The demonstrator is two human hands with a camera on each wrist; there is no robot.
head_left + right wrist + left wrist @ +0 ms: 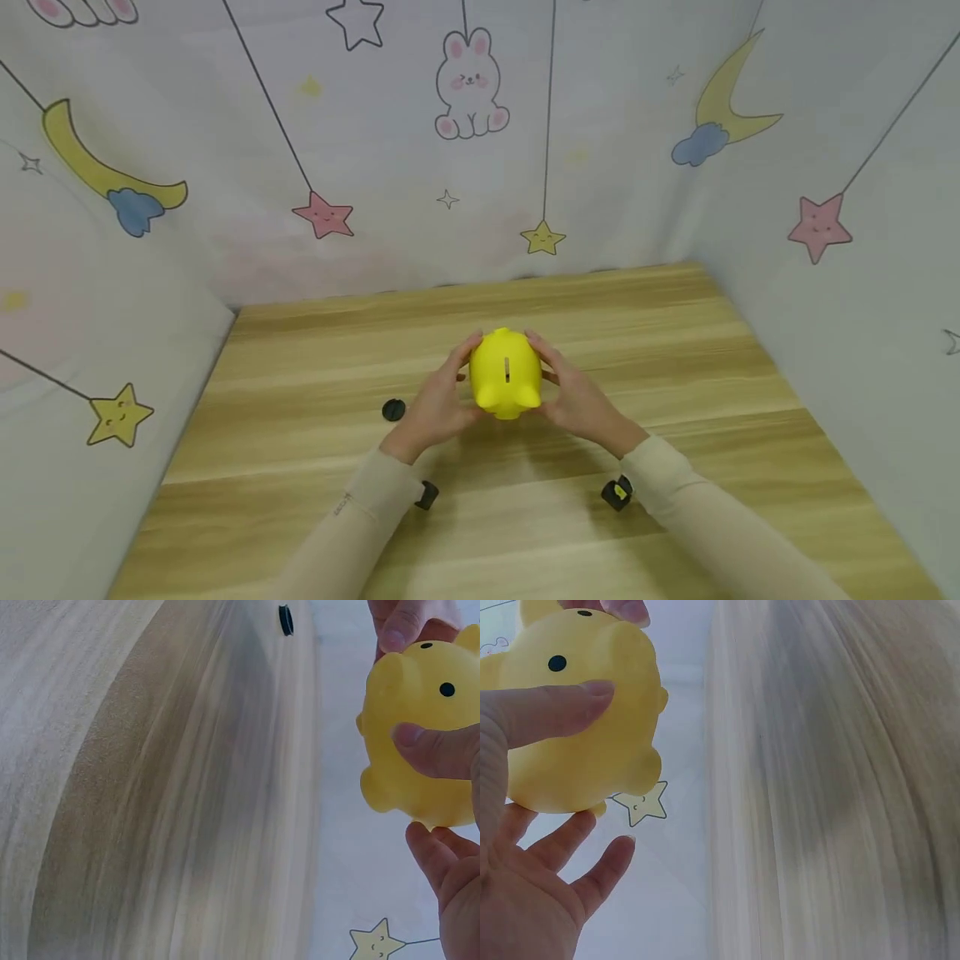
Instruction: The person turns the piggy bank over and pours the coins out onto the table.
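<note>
A yellow piggy bank with a coin slot on its back is held between both hands above the wooden table. My left hand grips its left side and my right hand grips its right side. In the left wrist view the left thumb presses the piggy bank below its black eye, and the other fingers spread beneath it. The right wrist view has the right thumb lying across the piggy bank, with fingertips of the left hand on its far side.
A small black round plug lies on the table left of the left hand, also seen as the plug in the right wrist view. Fabric walls printed with stars, moons and a rabbit close in the table on three sides.
</note>
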